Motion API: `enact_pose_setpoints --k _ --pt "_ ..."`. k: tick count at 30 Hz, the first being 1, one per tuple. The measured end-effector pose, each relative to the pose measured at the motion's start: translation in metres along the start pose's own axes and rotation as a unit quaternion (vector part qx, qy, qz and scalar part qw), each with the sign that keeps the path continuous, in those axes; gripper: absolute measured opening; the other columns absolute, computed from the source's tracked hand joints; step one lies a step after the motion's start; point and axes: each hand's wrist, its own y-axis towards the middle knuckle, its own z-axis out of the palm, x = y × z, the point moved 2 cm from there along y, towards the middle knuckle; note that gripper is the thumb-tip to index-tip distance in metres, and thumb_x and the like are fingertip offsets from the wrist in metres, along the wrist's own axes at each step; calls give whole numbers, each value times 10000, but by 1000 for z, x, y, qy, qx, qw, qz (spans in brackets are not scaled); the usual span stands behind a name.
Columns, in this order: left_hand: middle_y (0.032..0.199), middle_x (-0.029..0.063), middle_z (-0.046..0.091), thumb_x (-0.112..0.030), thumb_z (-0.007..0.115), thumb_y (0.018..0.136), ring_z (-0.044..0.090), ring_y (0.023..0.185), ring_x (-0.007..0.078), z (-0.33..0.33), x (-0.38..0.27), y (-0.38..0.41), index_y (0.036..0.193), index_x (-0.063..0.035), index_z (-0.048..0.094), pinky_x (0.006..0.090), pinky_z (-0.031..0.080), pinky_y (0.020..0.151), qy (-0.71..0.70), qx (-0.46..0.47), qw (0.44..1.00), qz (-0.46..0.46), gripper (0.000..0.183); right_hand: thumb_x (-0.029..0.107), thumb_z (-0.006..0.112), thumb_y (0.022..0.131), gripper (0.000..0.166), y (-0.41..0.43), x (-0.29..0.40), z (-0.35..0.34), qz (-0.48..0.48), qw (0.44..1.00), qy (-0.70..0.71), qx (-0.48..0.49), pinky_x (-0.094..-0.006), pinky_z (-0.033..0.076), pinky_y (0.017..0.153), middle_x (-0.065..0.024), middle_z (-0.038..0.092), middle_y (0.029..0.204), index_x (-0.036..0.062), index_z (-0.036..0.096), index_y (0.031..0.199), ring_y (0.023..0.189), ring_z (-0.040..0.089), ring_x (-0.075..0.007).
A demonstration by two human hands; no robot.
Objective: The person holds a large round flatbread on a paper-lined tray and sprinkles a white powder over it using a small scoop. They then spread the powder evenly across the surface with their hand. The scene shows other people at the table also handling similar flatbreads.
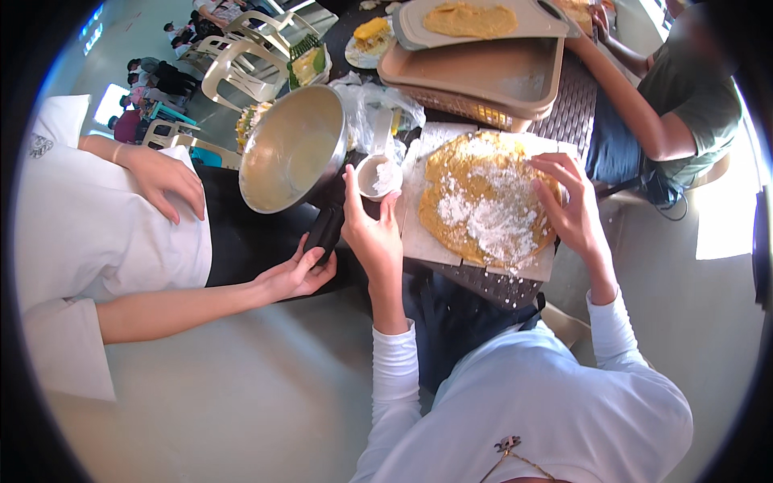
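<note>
My left hand (374,229) holds a small white measuring cup (379,177) with white powder inside, between the thumb and fingers. A flat round of yellow-orange dough (447,232) lies on a pale board (416,235), with white powder scattered over it. Over the right edge of the dough is my right hand (567,199), its fingers bent and spread, and I cannot tell whether they touch the dough. Nothing shows between those fingers. Some powder has fallen onto the woven table edge (507,290) below the board.
A person on the left holds a frying pan (293,148) by its black handle, close beside my left hand. Beyond the board stand a brown tray (471,72) on a basket, a cutting board (410,24) with yellow paste, and plastic bags (362,102). Another person sits at the right.
</note>
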Motion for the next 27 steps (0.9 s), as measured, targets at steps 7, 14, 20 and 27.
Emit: enact_pose_setpoints --k 7,14,20,27 --pt "1474 282 566 -5 727 922 584 1314 452 -8 -28 -21 1511 9 499 484 486 1084 97 -20 995 29 632 118 687 960 243 3 1 -4 -33 999 -5 -39 -431 459 1052 -148 684 1187 18 743 1174 1136 631 -314" --pt "1018 167 687 62 681 862 631 1000 403 -6 -53 44 1123 -36 730 454 515 880 95 64 984 135 283 136 673 980 241 6 -9 -6 2 997 32 -68 -411 493 1005 -158 704 1143 1 721 1173 1089 667 -316" --pt "1050 171 709 86 626 797 656 1065 377 26 -20 119 1097 -54 769 477 528 927 248 343 840 340 361 105 671 974 217 0 -3 -5 -27 995 49 -85 -412 499 979 -168 695 1121 -1 713 1159 1083 664 -329" --pt "1157 102 705 -32 643 824 611 1204 273 36 -17 143 1066 -96 783 419 488 1015 330 387 728 459 287 108 581 986 221 -27 -26 -16 11 992 91 -92 -418 473 966 -174 692 1091 -8 701 1131 1050 629 -346"
